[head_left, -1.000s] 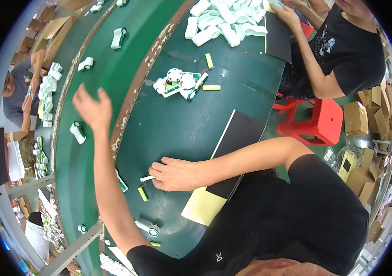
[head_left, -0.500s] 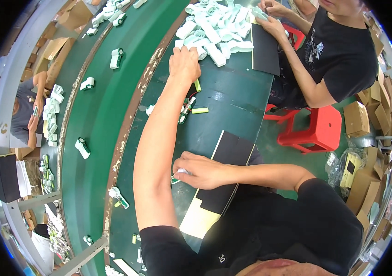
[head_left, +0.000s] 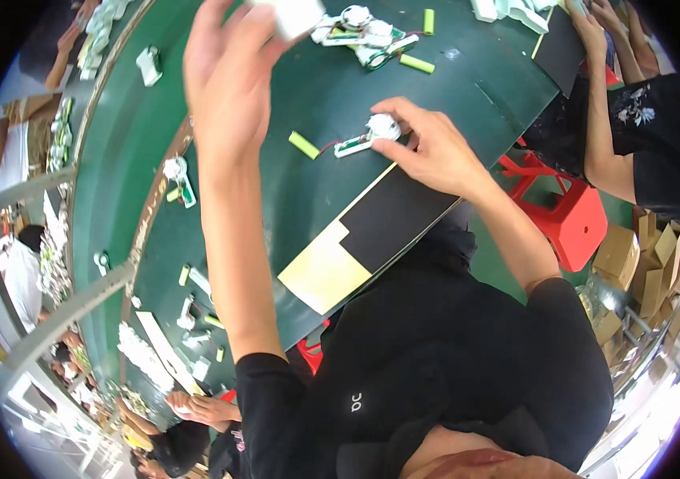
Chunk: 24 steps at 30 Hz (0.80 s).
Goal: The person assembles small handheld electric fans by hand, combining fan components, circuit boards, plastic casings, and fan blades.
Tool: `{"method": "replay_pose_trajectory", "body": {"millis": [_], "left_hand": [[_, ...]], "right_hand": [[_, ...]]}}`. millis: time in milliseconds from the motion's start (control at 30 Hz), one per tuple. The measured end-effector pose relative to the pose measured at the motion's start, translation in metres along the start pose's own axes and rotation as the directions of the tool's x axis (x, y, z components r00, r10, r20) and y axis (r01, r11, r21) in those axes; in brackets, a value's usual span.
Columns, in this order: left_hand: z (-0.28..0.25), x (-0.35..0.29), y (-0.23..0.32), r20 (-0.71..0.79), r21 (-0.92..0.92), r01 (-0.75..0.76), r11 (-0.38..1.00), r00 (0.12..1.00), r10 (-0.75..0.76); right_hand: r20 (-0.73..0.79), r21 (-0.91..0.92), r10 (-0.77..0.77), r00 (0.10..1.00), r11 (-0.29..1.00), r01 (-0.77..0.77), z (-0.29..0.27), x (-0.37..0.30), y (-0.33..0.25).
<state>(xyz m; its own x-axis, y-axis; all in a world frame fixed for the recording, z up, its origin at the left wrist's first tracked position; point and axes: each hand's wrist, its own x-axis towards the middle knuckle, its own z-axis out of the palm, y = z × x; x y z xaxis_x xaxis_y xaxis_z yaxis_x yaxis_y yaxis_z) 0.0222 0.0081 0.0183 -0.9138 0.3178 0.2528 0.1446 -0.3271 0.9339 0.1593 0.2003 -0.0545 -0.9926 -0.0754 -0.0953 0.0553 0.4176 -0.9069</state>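
At the top of the view my left hand (head_left: 232,88), smeared by motion, is closed on a pale plastic casing (head_left: 293,14), which the frame's edge partly cuts off. Over the green table my right hand (head_left: 432,148) has thumb and fingers closed round the white round end of a small fan assembly (head_left: 356,144). Its narrow circuit board sticks out to the left, with a red wire running to a yellow-green battery cell (head_left: 304,145). Beyond it lies a cluster of similar fan assemblies (head_left: 368,36) with loose cells beside them.
A black and pale yellow board (head_left: 396,219) lies along the near table edge. On the left runs a green conveyor (head_left: 128,128) carrying a casing (head_left: 148,65). A co-worker's arm (head_left: 595,104) is at the right, near a red stool (head_left: 571,227). More parts lie lower left.
My view has turned and shifted. My left hand has come away from the casing pile with a casing. My right hand has moved forward, and the fan assembly now shows in its fingers.
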Motion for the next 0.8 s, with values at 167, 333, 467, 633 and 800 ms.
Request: {"method": "replay_pose_trajectory", "body": {"millis": [167,333,467,633,800], "left_hand": [[-0.048,-0.130,0.021,-0.272,-0.175,0.145,0.974,0.943,-0.189],[-0.055,-0.213,0.002,-0.334,-0.419,0.165,0.893,0.886,-0.320],[-0.048,-0.234,-0.006,-0.354,-0.472,0.195,0.860,0.851,-0.387],[-0.036,-0.232,-0.009,-0.332,-0.499,0.211,0.841,0.850,-0.410],[-0.016,-0.234,-0.022,-0.303,-0.493,0.275,0.825,0.835,-0.460]], "right_hand": [[0.048,-0.136,-0.061,0.997,0.988,0.067,0.009,-0.007,-0.003],[0.016,-0.218,-0.220,0.975,0.951,0.218,0.014,-0.009,-0.007],[0.013,-0.251,-0.039,0.999,0.967,0.041,0.017,-0.016,-0.035],[-0.064,-0.129,0.195,0.979,0.971,-0.202,0.011,0.003,-0.011],[0.024,-0.194,0.228,0.973,0.956,-0.219,0.018,0.002,-0.002]]}}
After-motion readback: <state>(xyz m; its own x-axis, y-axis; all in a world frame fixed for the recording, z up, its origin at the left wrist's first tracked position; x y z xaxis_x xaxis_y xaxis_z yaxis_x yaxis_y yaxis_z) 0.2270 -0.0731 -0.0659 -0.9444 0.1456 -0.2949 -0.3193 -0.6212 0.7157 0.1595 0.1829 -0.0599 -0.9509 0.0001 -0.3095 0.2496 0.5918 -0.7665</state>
